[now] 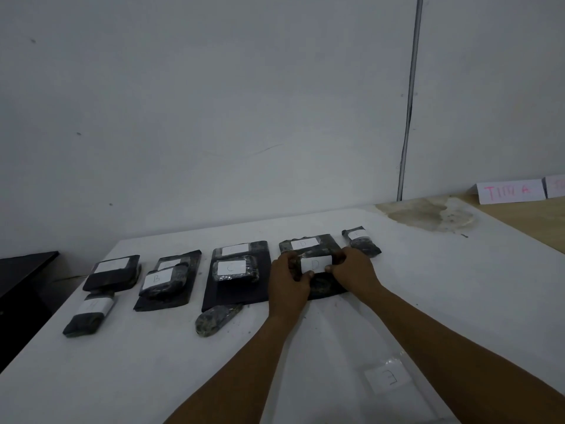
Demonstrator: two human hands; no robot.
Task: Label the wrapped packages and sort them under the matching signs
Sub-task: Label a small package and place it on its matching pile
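Observation:
Several dark wrapped packages lie in a row on the white table (305,347), most with white labels. My left hand (289,283) and my right hand (354,267) both grip a small package labelled D (315,264) from its two sides, above a larger flat package with a D label (305,243). To the left lie stacked packages labelled C (234,267) and B (162,278), then a further stack (113,270) whose label I cannot read. An unlabelled package (214,318) lies in front of the C stack. A loose label marked E (388,377) lies near my right forearm.
A small labelled package (362,241) lies right of the D stack. Paper signs with pink writing (510,191) lean against the wall at the far right. A stained patch (428,214) marks the table's far corner. A dark surface (21,276) adjoins the table's left edge.

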